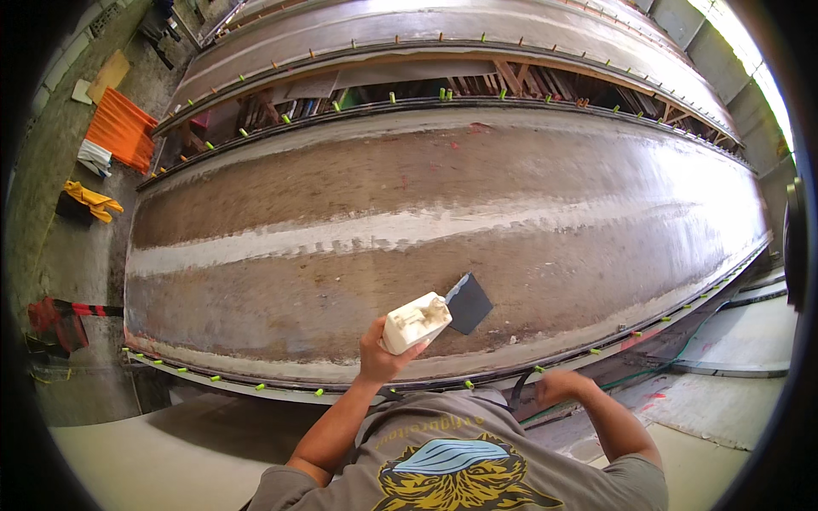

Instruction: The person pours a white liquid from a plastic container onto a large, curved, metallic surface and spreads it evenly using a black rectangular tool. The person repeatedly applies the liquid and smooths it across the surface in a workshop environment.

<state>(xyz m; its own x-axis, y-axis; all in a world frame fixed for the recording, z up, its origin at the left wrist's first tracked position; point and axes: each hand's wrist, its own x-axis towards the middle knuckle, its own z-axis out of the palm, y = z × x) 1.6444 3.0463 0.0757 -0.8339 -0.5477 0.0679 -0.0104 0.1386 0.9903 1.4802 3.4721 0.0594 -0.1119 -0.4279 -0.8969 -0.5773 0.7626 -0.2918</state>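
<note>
My left hand (379, 353) is closed around a cream-coloured, block-shaped container (417, 324), raised over the near part of a long, brown-stained table (281, 298). Its upper side looks hollowed and smeared with brownish matter. Right beside its far corner is a thin dark square sheet (469, 304) with a pale, worn left edge. Whether the sheet touches the container or lies on the table, I cannot tell. My right hand (564, 387) is apart from both, low by my waist at the table's near edge. It is bent inward and blurred, with its fingers mostly hidden.
A pale smeared band (341, 238) runs along the table's middle. Small green pegs (319, 393) line its edges. Beyond it stands a second long table (383, 30) with timber pieces underneath. Orange cloth (122, 128) and a yellow cloth (94, 200) are at the left. Pale slabs (716, 400) lie right.
</note>
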